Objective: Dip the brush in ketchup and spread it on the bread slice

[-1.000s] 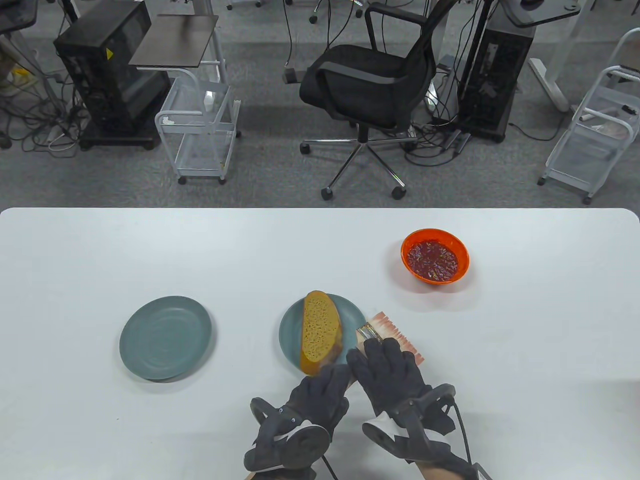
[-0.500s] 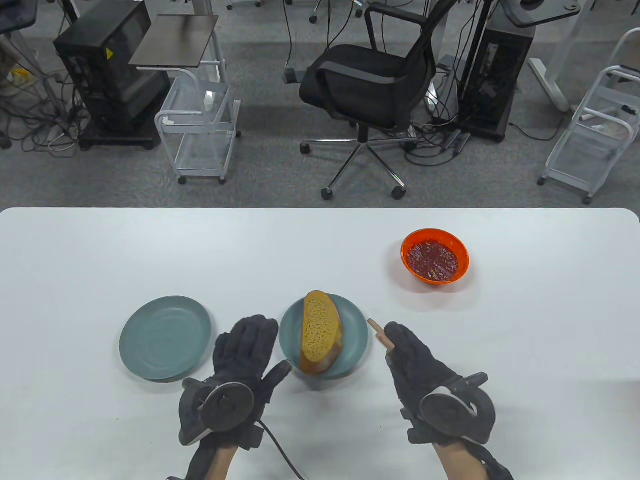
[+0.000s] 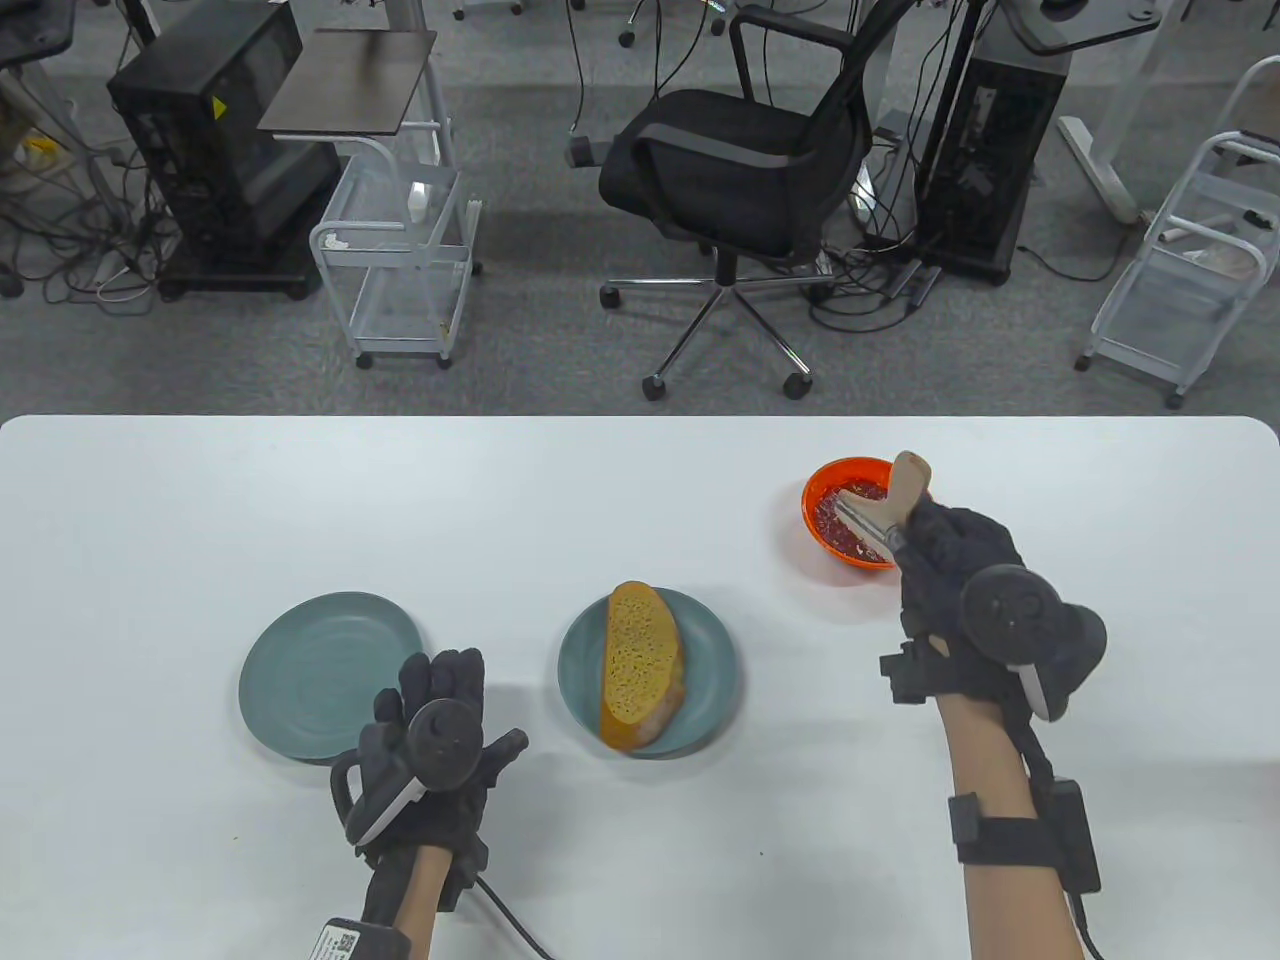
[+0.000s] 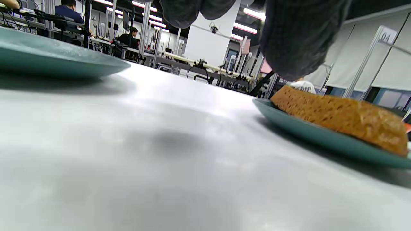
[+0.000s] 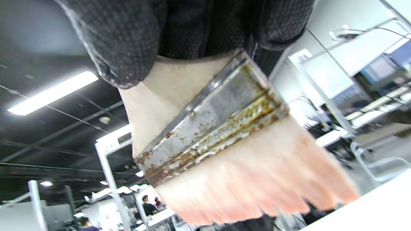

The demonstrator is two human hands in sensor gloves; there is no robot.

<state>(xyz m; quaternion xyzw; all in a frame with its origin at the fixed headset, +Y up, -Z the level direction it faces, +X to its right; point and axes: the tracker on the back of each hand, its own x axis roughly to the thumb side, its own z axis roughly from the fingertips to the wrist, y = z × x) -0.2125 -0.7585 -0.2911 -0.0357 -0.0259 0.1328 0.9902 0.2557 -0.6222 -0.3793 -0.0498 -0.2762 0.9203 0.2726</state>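
Note:
A brown bread slice (image 3: 640,665) lies on the middle teal plate (image 3: 715,650); in the left wrist view the bread slice (image 4: 337,117) shows at the right on that plate (image 4: 308,133). An orange bowl of red ketchup (image 3: 825,510) stands at the back right. My right hand (image 3: 950,560) grips a wooden brush (image 3: 885,500) with a metal band, its bristles down in the bowl. Close up, the brush (image 5: 221,128) has pale pink bristles below my fingers (image 5: 122,41). My left hand (image 3: 440,720) rests open on the table between the two plates, holding nothing.
A second teal plate (image 3: 315,675), bare, sits at the left, also seen in the left wrist view as the plate (image 4: 48,62). Beyond the table's far edge stand an office chair (image 3: 740,170), wire carts and computer towers.
My right hand carried the brush from beside the bread plate up and right to the ketchup bowl and tipped the bristles in. My left hand slid back and left onto the table.

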